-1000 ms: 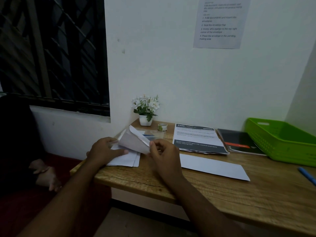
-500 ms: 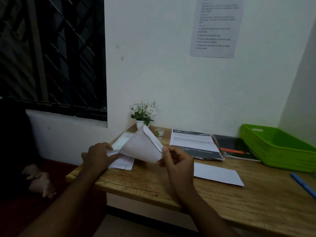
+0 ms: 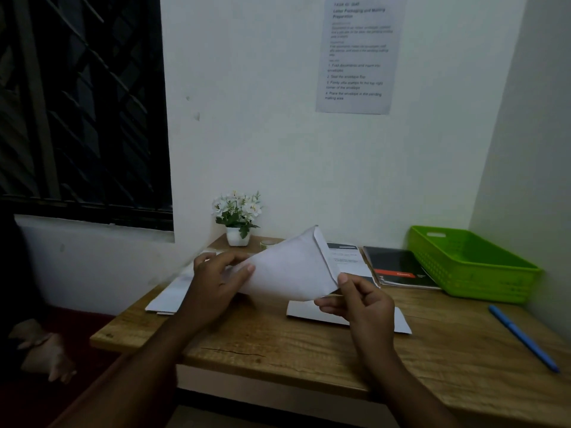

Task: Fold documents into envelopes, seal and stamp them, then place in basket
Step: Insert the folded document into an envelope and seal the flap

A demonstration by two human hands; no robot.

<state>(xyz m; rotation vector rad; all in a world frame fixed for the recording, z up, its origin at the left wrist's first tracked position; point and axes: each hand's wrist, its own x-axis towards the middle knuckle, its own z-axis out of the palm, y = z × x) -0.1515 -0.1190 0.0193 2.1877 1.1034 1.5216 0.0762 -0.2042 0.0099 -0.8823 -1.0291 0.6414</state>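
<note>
A white envelope (image 3: 289, 268) is held up above the wooden desk (image 3: 309, 347), tilted, its flap edge toward the right. My left hand (image 3: 216, 281) grips its left end, thumb on the front. My right hand (image 3: 361, 304) pinches its lower right corner. Below lies a folded white sheet (image 3: 312, 312), partly hidden by my right hand. A stack of white envelopes (image 3: 168, 299) lies at the desk's left edge. The green basket (image 3: 469, 267) stands at the back right. A printed document (image 3: 347, 261) lies behind the held envelope.
A small potted plant (image 3: 237, 216) and a roll of tape (image 3: 268, 243) stand by the wall. A dark notebook (image 3: 398, 267) lies beside the basket. A blue pen (image 3: 522, 336) lies at the right. An instruction sheet (image 3: 358, 54) hangs on the wall. Another person's hands (image 3: 46, 353) show lower left.
Both hands have lifted the envelope off the left stack and carried it rightward and higher over the desk. The camera has tilted down and moved closer.
</note>
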